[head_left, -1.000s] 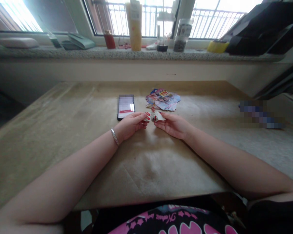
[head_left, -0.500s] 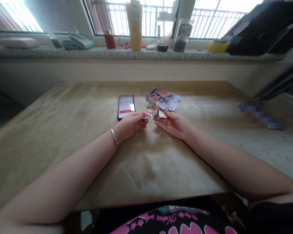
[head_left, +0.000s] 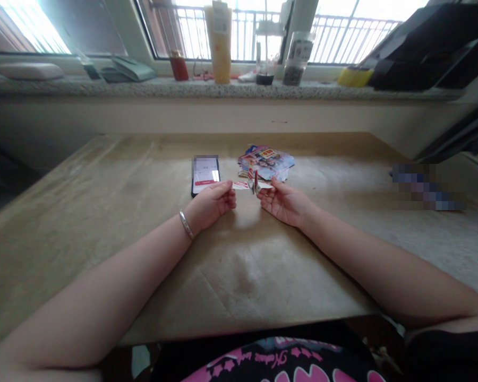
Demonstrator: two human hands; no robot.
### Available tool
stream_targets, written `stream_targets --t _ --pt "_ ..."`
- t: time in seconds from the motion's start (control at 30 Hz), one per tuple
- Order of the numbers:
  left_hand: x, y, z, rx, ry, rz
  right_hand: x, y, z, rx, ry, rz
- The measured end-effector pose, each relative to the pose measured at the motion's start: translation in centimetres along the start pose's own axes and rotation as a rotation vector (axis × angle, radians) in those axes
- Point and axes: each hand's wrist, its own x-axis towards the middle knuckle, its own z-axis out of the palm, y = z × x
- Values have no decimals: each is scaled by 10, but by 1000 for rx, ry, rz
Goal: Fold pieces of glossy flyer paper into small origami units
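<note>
Between my hands is a small folded paper crane (head_left: 254, 185), printed in red and white, with a flat wing out to each side and upright folds in the middle. My left hand (head_left: 215, 202), wearing a silver bangle, pinches the tip of the left wing. The right wing is pinched between the thumb and fingers of my right hand (head_left: 287, 203). Just beyond the crane lies a loose stack of colourful printed paper sheets (head_left: 269, 162). A phone (head_left: 205, 174) with a lit screen rests behind my left hand.
The pale table (head_left: 239, 286) runs to the wall under the window. A blurred-out dark item (head_left: 426, 188) lies at the right. On the granite sill (head_left: 143, 89) stand a yellow bottle (head_left: 219, 42), a red jar (head_left: 179, 66), a clear container (head_left: 298, 58) and a black bag (head_left: 422, 48).
My hands have drawn slightly apart. The crane's wings now stretch flatter and wider, and its middle folds stand more upright. The phone and paper stack have stayed in place.
</note>
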Motion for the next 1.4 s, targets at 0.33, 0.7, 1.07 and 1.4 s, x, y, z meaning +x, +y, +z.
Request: stream_targets --t 0.33,0.7,1.07,1.4 --pt "1 -6 1 266 94 113 -7 0 7 -97 27 -99" --pt "-10 -7 7 738 -113 175 -3 11 6 -437 120 -420" --pt "-3 -12 3 680 27 329 -4 12 1 -683 79 -499" --pt "0 -12 -2 1084 104 496 -5 11 0 -795 18 -493"
